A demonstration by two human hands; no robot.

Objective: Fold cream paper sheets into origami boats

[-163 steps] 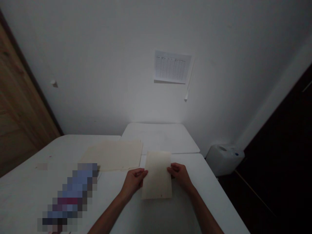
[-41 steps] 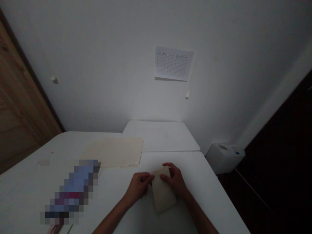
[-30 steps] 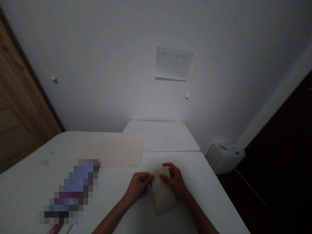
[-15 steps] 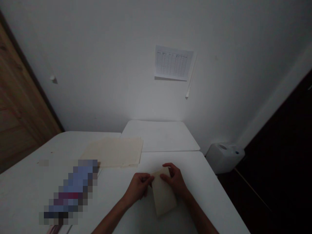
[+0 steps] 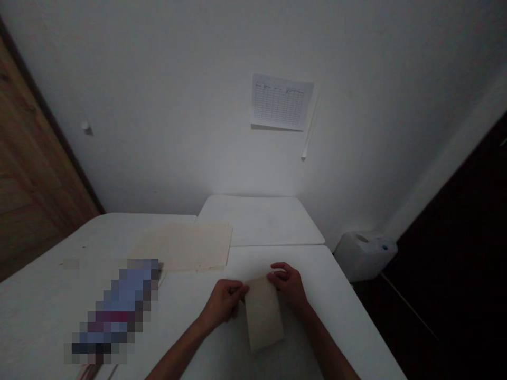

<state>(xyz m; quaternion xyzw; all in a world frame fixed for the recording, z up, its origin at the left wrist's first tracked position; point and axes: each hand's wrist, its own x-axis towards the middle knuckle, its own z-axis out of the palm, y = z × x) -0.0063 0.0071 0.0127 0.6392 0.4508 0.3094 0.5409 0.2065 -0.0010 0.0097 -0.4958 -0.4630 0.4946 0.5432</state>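
A beige rectangular piece, which looks like folded paper [image 5: 264,319], is held up at a tilt over the white table [image 5: 336,316]. My left hand [image 5: 225,301] pinches its upper left corner between thumb and fingers. At the upper right corner, my right hand [image 5: 291,287] grips the edge with the thumb in front, while one finger stands off above it. The fingertips behind the piece are hidden. Beyond my left hand lie several larger beige sheets [image 5: 190,245], flat and overlapping.
A pixelated bluish item [image 5: 122,301] lies at the left of the table. The wall [image 5: 178,105] behind bears a printed table sheet [image 5: 282,103]. Off the right edge stands a white plastic container [image 5: 364,258]. Wooden panelling [image 5: 35,158] rises at the left.
My right thumb has slid from the face of the folded paper to its upper right corner. The piece has swung slightly left at the bottom. My left hand keeps its pinch.
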